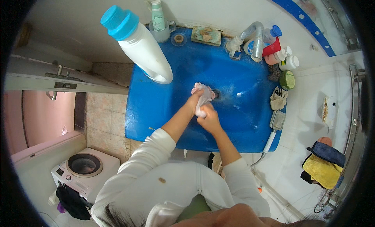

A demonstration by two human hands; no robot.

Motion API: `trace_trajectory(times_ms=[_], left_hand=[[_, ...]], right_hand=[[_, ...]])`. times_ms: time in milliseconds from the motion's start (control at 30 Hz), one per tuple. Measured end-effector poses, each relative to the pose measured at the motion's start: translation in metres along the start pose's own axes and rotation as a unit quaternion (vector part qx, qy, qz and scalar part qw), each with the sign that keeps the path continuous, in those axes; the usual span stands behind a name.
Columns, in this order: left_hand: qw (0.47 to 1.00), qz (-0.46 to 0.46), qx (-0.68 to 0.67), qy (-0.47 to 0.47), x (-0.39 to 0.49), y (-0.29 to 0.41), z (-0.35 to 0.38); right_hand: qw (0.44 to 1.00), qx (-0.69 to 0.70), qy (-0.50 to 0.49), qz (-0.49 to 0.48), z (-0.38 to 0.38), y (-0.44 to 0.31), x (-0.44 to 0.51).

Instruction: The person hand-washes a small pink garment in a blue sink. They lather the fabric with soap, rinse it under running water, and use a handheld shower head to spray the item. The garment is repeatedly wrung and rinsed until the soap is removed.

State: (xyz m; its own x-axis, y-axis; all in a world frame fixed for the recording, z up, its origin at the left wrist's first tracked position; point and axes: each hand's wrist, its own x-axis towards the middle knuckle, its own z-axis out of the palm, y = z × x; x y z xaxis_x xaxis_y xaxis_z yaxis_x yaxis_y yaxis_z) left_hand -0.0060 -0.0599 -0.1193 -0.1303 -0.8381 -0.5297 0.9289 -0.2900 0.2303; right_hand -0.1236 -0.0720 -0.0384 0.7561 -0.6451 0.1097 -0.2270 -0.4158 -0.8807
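Both hands are over the basin of a blue sink (175, 109), gripping one bunched, pale pink-white cloth (204, 95). My left hand (195, 101) holds the cloth's upper left side near the drain (216, 94). My right hand (209, 118) is closed around its lower end, close beside the left. The cloth looks wet and lathered, though its exact kind cannot be told. To the upper left, a large white plastic bottle with a blue cap (143, 51) stands on the sink's left side. A metal faucet (257, 42) curves over the back right of the basin.
At the back lie a soap dish (206, 36) and a glass mug (160, 33) holding a tube. Small bottles (274, 57), a crumpled cloth (278, 98) and a shower head (277, 120) line the right rim. A washing machine (88, 171) stands lower left; towels (323, 167) hang at right.
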Motion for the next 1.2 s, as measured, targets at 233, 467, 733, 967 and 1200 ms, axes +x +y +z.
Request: trace_trajectory(times_ms=[233,467,733,967,1200], left_hand=[[0.98,0.074,-0.17,0.073,-0.009,-0.04,0.023],[0.954,0.114,0.2,0.193,-0.037,-0.019,0.036],[0.886,0.26,0.191,0.332,-0.051,-0.022,0.041],[0.985,0.09,-0.125,0.08,0.003,-0.028,0.015],[0.985,0.096,0.046,0.138,-0.03,-0.036,0.067]], right_hand=[[0.982,0.147,0.081,0.09,-0.024,0.004,0.0],[0.983,0.057,-0.012,0.172,-0.056,0.111,0.03],[0.932,-0.192,-0.092,0.294,-0.029,0.07,0.053],[0.984,-0.118,-0.126,0.041,-0.043,-0.016,0.004],[0.948,0.288,-0.076,0.113,-0.09,0.046,0.011]])
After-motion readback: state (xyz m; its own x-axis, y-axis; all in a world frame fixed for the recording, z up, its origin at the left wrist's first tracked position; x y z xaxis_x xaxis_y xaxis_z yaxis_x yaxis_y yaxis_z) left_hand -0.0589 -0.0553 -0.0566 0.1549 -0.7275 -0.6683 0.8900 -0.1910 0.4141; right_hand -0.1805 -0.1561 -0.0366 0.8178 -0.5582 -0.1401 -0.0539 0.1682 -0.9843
